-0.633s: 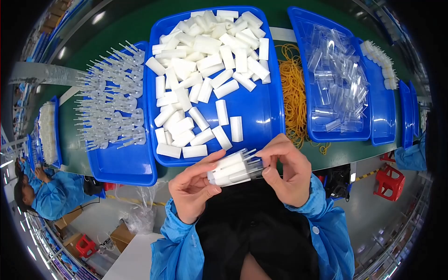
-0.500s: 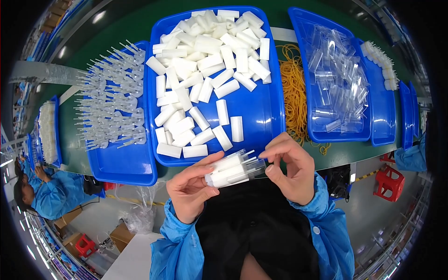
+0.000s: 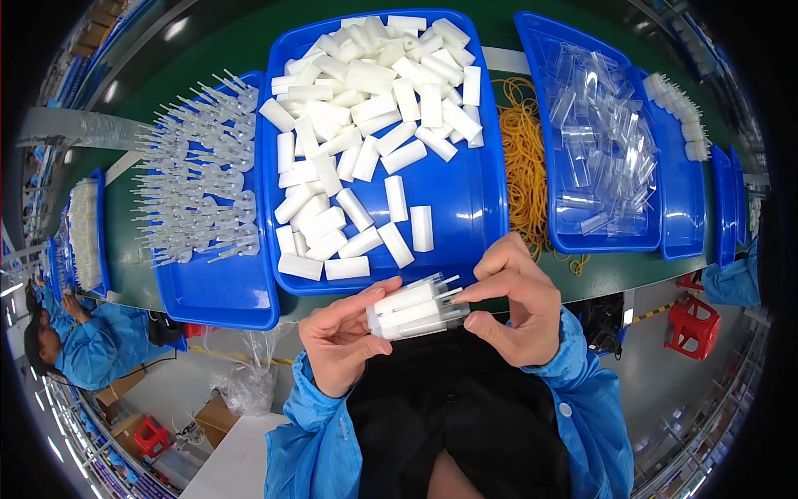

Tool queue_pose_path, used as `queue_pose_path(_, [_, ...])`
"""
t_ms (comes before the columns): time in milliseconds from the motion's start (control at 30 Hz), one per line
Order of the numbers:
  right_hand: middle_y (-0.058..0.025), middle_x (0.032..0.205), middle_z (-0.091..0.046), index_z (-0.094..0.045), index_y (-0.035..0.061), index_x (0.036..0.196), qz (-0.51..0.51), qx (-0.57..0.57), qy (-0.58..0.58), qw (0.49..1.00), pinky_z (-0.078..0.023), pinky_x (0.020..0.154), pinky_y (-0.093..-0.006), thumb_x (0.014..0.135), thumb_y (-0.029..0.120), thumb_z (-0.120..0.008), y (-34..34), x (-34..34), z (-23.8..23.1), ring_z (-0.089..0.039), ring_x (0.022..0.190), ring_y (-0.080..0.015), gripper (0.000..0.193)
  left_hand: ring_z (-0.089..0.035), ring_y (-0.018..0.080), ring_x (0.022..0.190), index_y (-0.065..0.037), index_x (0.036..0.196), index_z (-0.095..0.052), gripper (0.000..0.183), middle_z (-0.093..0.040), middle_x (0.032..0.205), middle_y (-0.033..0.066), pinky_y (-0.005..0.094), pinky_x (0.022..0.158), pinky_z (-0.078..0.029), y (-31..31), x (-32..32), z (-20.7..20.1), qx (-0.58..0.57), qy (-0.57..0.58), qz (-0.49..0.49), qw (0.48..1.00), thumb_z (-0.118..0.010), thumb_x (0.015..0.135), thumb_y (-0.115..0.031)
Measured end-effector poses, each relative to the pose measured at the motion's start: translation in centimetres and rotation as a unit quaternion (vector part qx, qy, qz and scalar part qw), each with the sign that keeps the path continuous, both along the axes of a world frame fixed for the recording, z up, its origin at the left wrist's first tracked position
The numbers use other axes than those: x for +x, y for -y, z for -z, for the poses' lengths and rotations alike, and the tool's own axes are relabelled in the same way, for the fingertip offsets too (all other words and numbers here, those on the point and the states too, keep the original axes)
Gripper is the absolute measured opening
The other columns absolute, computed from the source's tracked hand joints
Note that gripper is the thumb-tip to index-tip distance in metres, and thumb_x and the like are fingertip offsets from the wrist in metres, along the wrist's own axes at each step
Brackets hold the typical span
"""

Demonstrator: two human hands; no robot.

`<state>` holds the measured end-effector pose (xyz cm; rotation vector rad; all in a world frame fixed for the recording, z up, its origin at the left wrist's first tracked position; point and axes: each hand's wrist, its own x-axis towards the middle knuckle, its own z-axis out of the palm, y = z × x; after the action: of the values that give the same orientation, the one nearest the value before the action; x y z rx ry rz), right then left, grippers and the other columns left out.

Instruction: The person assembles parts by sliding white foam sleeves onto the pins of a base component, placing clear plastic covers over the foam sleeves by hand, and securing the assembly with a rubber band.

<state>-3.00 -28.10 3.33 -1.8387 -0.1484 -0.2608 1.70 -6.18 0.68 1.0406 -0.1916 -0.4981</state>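
Bundle (image 3: 411, 312) of white pieces in a clear shell is lying between the person's two hands, just short of the big tray (image 3: 461, 224), with thin rods poking out at its right end. The left hand (image 3: 337, 341) is holding the other end, fingers above and thumb below. The right hand (image 3: 524, 320) is keeping thumb and forefinger narrowly apart by the rod tips; I cannot tell whether it is gripping one. Loose foam pieces (image 3: 372, 79) are filling much of the big tray. Beside it, a left tray (image 3: 220, 295) is bearing stemmed parts (image 3: 199, 166); to the right, yellow bands (image 3: 525, 166) are lying in a heap, then a right tray (image 3: 644, 237) is holding clear sleeves (image 3: 594, 145). A co-worker in blue (image 3: 100, 345) is sitting far left, curving into the rim. Fingers are covering part of the bundle's left end, glare is blurring its shell, and overlapping sleeves are proving hard to count.
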Motion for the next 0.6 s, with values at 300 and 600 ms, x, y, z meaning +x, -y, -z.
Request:
queue_pose_path(300, [-0.0073, 0.079, -0.050, -0.065, 0.0032, 0.081, -0.004, 0.009, 0.028, 1.000, -0.036, 0.062, -0.0297, 0.065, 0.010, -0.077, -0.6, 0.1, 0.6, -0.044, 0.073, -0.0202, 0.022, -0.057, 0.0324, 0.106, 0.008, 0.111, -0.056, 0.051, -0.053, 0.115, 0.0310, 0.0424, 0.090, -0.048, 0.3, -0.3, -0.1, 0.001, 0.013, 0.022, 1.000, -0.077, 0.065, 0.002])
queue_pose_path(600, [-0.0085, 0.081, -0.052, -0.063, 0.0020, 0.085, 0.009, -0.016, 0.031, 0.999, -0.036, 0.065, -0.0296, 0.065, 0.008, -0.076, -0.3, 0.6, 1.2, -0.045, 0.074, -0.0217, 0.024, -0.055, 0.0332, 0.108, 0.009, 0.111, -0.056, 0.050, -0.053, 0.116, 0.0308, 0.0415, 0.093, -0.045, 0.8, 0.1, 0.2, 0.001, -0.004, 0.023, 1.000, -0.074, 0.064, 0.009])
